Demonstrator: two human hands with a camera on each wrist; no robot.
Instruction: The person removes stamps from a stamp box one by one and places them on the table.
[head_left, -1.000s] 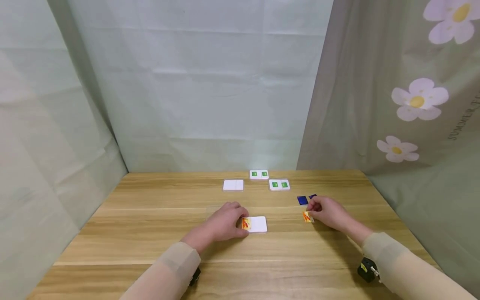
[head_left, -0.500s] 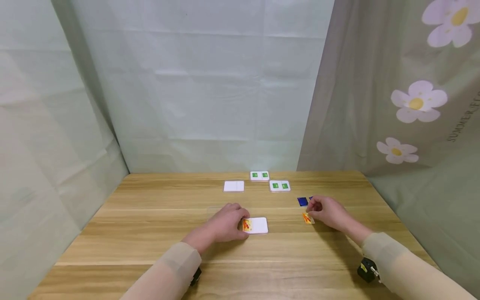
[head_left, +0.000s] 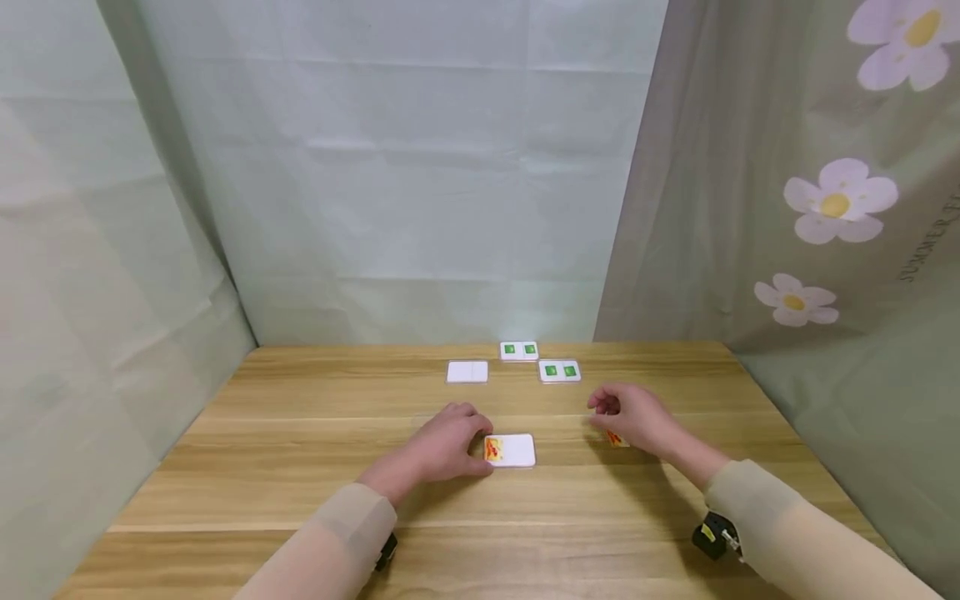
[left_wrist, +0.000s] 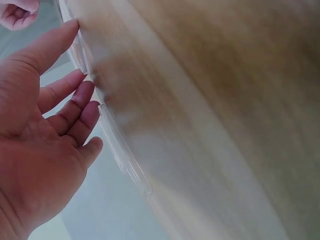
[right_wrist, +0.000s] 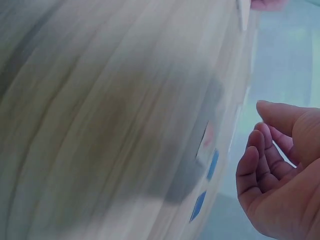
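Observation:
A white card (head_left: 517,451) lies on the wooden table with an orange-yellow picture square (head_left: 493,449) on its left half. My left hand (head_left: 447,446) rests around its left end, thumb at the near corner and fingers at the far one, relaxed and half straight. Right of the card, my right hand (head_left: 633,417) hovers with curled fingers and thumb near each other; I cannot tell whether something thin is between the fingertips. Beneath it another orange picture square (head_left: 617,438) lies on the table, partly hidden. In the right wrist view, blue squares (right_wrist: 198,206) lie beside that square (right_wrist: 205,143).
Two white cards with green squares (head_left: 559,371) (head_left: 519,351) and a blank white card (head_left: 467,372) lie toward the back. A clear plastic cover (left_wrist: 125,150) lies beyond my left hand. Curtains (head_left: 420,208) enclose the table (head_left: 315,467).
My right hand has moved left from beside the orange square, which stays on the table, and now hides the blue squares in the head view. My left hand has shifted slightly left; the card stays.

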